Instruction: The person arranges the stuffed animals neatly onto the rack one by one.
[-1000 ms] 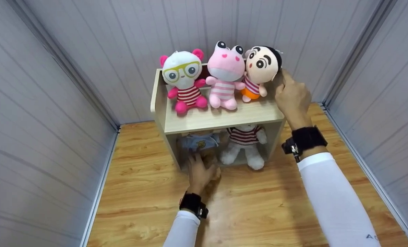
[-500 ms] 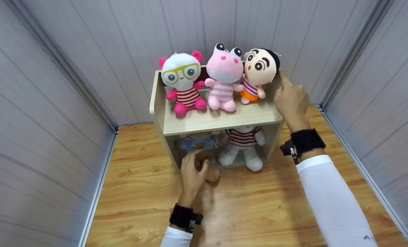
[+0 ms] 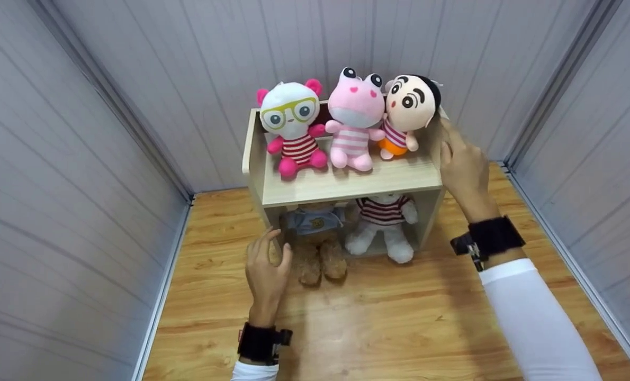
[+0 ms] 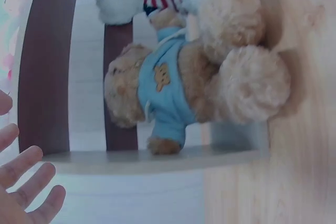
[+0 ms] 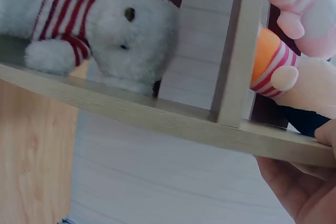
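A small wooden shelf (image 3: 347,186) stands against the back wall. My right hand (image 3: 464,172) grips the top of its right side panel; in the right wrist view the thumb lies inside the panel and the other fingers outside. My left hand (image 3: 266,275) is apart from everything, in front of the lower left corner, fingers spread and loosely bent. Closest to it is a brown teddy bear (image 4: 168,85) in a blue hoodie, seated in the lower compartment with its feet sticking out over the floor. Beside that bear sits a white plush bear (image 5: 131,40) in a red-striped shirt.
On the upper shelf sit a panda plush (image 3: 294,124) with yellow glasses, a pink frog plush (image 3: 355,108) and a black-haired boy doll (image 3: 410,103) leaning near the right panel. Grey panelled walls (image 3: 82,211) flank the wooden floor (image 3: 378,328).
My left hand has let go of the brown teddy bear's legs and drawn back to the left. The bear's feet now show. My right hand keeps its hold on the shelf.
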Available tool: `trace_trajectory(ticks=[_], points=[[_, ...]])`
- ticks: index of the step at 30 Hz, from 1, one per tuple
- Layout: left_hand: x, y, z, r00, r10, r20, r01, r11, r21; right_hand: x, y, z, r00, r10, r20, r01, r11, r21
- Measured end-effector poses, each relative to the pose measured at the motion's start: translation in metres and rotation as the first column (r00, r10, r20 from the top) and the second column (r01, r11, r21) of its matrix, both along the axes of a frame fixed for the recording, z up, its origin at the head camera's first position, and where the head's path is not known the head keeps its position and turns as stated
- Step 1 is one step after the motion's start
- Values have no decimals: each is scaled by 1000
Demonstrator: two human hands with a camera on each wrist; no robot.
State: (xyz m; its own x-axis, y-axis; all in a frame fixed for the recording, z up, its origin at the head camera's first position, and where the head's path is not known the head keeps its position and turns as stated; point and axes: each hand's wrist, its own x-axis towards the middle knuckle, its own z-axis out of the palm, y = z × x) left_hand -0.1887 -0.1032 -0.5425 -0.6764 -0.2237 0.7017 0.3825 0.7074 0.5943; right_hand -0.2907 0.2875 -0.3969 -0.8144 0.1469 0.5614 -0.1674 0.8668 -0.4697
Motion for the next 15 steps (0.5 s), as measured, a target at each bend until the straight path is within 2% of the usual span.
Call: trace_trajectory(ticks=[6, 12, 15], points=[[6, -13, 1, 996, 57, 70, -53, 997, -56, 27, 5, -34, 999, 28, 25, -28, 1000, -9], [10, -16, -4, 984, 68, 165, -42, 987, -154, 58, 12, -63, 998, 68, 2, -68, 998, -15], [13, -19, -8, 972, 95, 213, -53, 979, -195, 73, 20, -77, 994, 105, 38, -104, 994, -28]])
